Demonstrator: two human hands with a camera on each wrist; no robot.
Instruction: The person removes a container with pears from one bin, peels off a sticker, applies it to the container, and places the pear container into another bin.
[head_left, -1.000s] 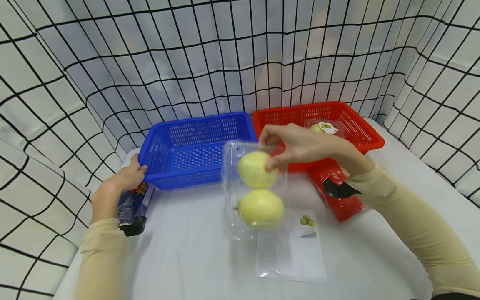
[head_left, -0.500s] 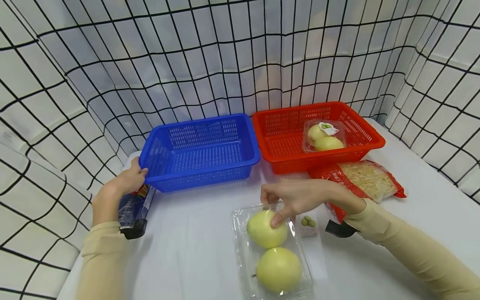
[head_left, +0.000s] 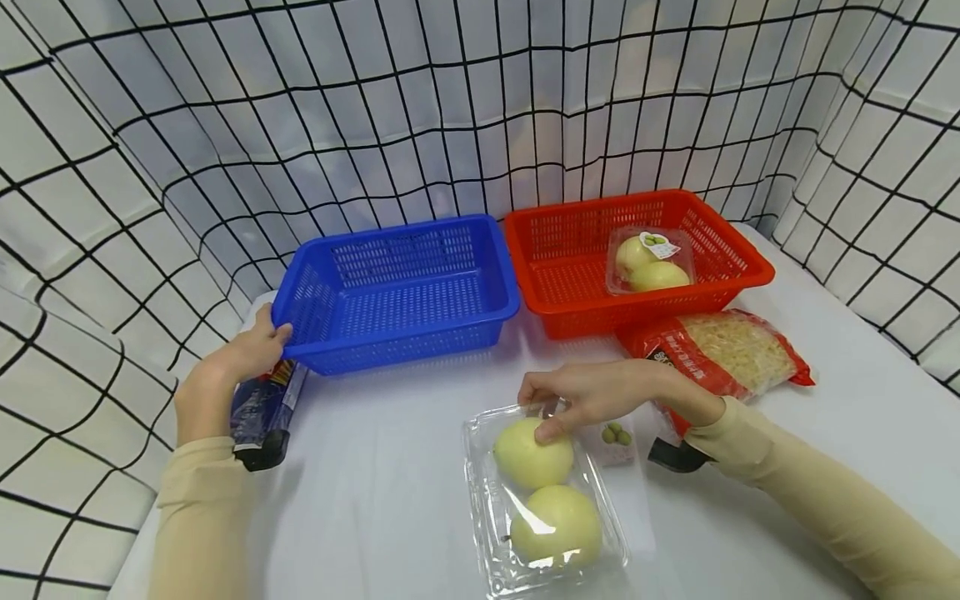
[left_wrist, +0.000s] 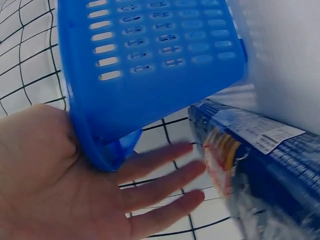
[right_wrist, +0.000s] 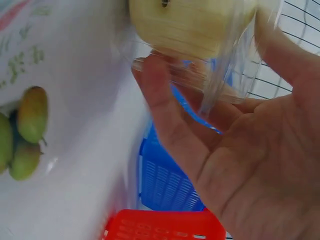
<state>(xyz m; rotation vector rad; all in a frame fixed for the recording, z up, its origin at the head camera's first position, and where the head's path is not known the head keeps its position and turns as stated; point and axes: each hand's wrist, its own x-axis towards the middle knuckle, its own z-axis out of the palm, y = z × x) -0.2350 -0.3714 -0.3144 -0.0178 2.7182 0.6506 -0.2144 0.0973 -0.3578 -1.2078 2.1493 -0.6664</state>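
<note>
The right hand (head_left: 592, 393) pinches the clear pear tray's (head_left: 480, 500) far rim to steady it, while the open left hand (head_left: 240, 360) braces the blue basket's (head_left: 397, 292) corner.

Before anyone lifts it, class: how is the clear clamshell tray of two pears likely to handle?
The clamshell tray looks like thin clear plastic, so it would probably flex when squeezed. Its two pears likely make it heavy for its stiffness. Held by one end, as the right hand grips it, it may sag or tip.
</note>
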